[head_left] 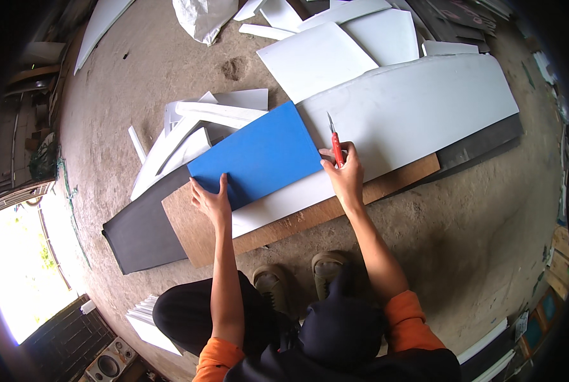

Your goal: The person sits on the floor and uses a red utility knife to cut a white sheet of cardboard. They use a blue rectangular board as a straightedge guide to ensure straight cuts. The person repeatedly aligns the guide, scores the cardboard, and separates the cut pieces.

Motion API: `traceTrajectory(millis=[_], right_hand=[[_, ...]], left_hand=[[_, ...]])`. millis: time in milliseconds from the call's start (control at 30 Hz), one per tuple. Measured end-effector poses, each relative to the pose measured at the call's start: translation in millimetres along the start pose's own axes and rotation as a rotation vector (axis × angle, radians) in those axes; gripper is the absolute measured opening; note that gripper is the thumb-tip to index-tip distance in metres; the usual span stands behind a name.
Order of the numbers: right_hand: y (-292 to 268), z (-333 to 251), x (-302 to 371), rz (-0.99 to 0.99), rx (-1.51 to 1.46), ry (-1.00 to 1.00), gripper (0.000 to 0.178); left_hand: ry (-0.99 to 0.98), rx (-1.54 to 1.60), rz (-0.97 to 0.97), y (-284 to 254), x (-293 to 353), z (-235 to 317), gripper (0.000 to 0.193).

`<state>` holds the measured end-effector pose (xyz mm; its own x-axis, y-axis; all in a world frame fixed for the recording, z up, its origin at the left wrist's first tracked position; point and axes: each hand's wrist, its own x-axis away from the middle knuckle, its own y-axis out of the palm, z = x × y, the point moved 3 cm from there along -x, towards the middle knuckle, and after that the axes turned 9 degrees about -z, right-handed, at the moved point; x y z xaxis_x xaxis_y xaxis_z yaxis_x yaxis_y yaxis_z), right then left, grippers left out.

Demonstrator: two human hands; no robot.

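On dirt floor [138, 76], boards stacked; dim shed, seemingly.

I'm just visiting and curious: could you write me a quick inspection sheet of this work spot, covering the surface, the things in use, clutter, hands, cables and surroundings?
Surface: brown board over a dark sheet on a dusty floor.
Job's things: blue panel lying on a long white sheet; red-handled knife at the panel's right edge.
Clutter: white offcuts, white panels, a white bag.
Hands: left hand flat on the blue panel; right hand gripping the knife.
Cables: nothing seen.
Surroundings: bright doorway, speaker, stacked sheets.
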<state>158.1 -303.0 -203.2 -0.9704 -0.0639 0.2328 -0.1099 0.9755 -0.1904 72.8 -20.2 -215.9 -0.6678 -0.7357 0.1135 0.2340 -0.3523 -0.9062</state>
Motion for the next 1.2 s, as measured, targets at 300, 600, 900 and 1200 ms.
traceTrajectory(millis=[300, 600, 900, 1200], right_hand=[[-1.9, -2.6, -1.6, -0.015, 0.055, 0.009, 0.028], [-18.3, 10.5, -3.9, -0.023, -0.077, 0.187, 0.02], [-23.6, 5.8, -6.8, -0.113, -0.057, 0.044, 0.032], [-19.2, 12.3, -5.6, -0.082, 0.01, 0.011, 0.02]], left_hand=[[-0.018, -0.025, 0.012, 2.3, 1.2, 1.6, 0.091], [0.317, -0.231, 0.191, 0.1, 16.9, 77.0, 0.08], [0.838, -0.003, -0.11, 52.7, -11.7, 183.2, 0.028], [0.802, -0.11, -0.191, 68.0, -19.2, 183.4, 0.025]])
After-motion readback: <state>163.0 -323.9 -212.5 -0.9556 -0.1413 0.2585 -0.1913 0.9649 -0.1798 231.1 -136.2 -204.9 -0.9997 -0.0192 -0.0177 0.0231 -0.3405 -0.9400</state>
